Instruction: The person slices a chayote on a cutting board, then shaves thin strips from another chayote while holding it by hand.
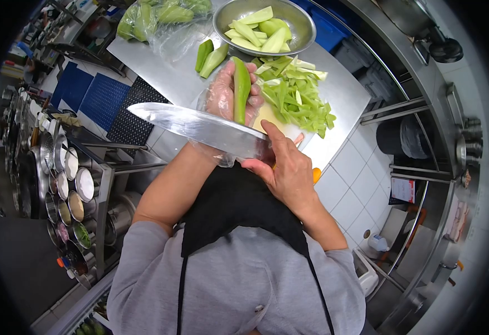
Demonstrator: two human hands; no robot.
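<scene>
My left hand, in a clear plastic glove, is palm up with its fingers curled round a long green vegetable. My bare right hand grips a large kitchen knife near its heel. The broad blade points left and crosses over my left wrist, just below the vegetable, hiding part of the glove. Two more green vegetables lie beyond my left fingers. Right of that hand, a heap of green peelings covers part of a pale cutting board.
A steel bowl with several pale peeled pieces stands at the table's far side. Left of it lies a clear plastic bag of green vegetables. The steel table ends at the right above white floor tiles. Several seasoning containers stand at the left.
</scene>
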